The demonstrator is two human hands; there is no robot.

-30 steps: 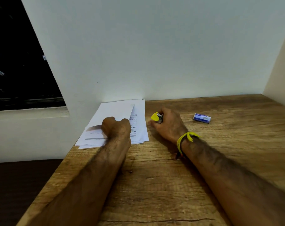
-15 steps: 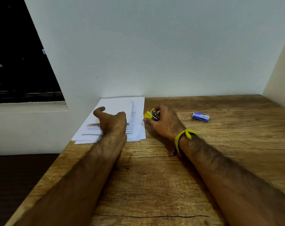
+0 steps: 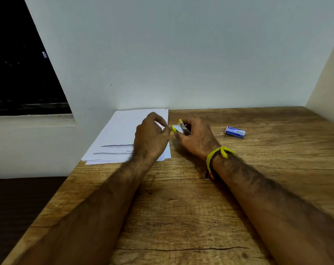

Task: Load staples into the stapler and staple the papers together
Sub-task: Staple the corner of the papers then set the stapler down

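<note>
A small yellow stapler is gripped in my right hand, just right of the paper stack. My left hand hovers over the white papers, and its thumb and forefinger pinch the stapler's yellow front end. The papers lie at the table's far left corner against the wall, slightly fanned. A blue staple box rests on the wood to the right of my right hand, closed as far as I can see. Most of the stapler's body is hidden by my fingers.
The wooden table runs from the white back wall to me, with its left edge dropping off near the papers. A side wall closes the far right. A dark window opening sits at the upper left.
My left hand has lifted off the papers and moved right to the stapler's front end. My right hand has raised the stapler slightly and tilted it.
</note>
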